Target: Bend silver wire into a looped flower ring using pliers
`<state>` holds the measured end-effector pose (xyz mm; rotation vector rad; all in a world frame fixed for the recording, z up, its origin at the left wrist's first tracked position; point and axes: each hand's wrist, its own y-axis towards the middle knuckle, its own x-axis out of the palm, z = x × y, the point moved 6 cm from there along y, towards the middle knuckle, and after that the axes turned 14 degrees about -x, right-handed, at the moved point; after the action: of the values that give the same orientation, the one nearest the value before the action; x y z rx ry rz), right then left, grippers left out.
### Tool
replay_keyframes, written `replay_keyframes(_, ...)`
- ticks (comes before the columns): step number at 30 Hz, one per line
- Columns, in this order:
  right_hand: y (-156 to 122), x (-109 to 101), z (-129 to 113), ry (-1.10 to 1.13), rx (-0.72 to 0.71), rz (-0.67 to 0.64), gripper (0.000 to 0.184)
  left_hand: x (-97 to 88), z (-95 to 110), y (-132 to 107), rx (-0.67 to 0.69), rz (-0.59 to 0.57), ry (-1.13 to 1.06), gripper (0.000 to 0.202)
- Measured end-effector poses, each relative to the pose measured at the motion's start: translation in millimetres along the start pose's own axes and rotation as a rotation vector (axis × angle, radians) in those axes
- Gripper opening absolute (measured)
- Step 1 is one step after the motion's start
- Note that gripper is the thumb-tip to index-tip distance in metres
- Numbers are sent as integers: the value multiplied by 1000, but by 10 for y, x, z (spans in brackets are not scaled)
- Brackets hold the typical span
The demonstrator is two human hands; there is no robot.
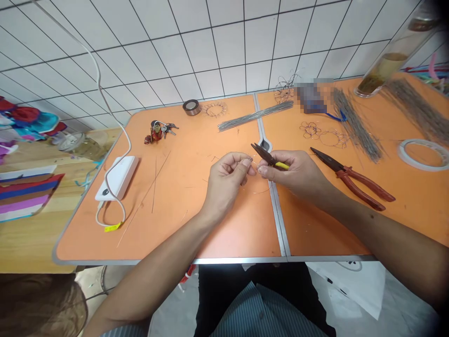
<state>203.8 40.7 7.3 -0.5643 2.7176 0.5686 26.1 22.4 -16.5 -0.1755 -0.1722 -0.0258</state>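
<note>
My left hand (228, 180) is closed in a pinch on a thin wire (261, 191) that curves beneath both hands over the middle of the orange table (175, 220). My right hand (298, 175) is wrapped round small yellow-handled pliers (268, 156), whose dark jaws point up and left, and its thumb and fingertip meet the left hand's fingers at the wire. Both hands hover just above the seam between the two table halves.
Red-handled long-nose pliers (354, 180) lie right of my right hand. Bundles of straight wire (254, 116) and bent wire flowers (319, 133) lie farther back. A tape roll (191, 107), keys (159, 130), a white power bank (119, 177) with cable, and a tape ring (424, 154) are around.
</note>
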Motion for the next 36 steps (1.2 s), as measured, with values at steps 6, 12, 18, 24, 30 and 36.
replay_keyframes(6, -6, -32, 1, 74, 17, -18, 38, -47, 20, 10, -5, 4, -43, 24)
replay_keyframes(12, -23, -89, 75, -21, 37, -10, 46, -77, 190, -87, 170, 90, 41, 21)
replay_keyframes(18, -37, -25, 138, 21, 58, -96, 53, -91, 247, -116, 238, 126, 77, 21)
replay_keyframes(24, -61, 5, 193, 146, 100, -115, 58, -88, 277, -147, 255, 150, 91, 17)
replay_keyframes(30, -68, 40, 203, 185, 119, -132, 66, -66, 300, -163, 272, 150, 123, 16)
replay_keyframes(36, -63, -7, 175, 81, 60, -91, 62, -34, 233, -121, 168, 50, 94, 10)
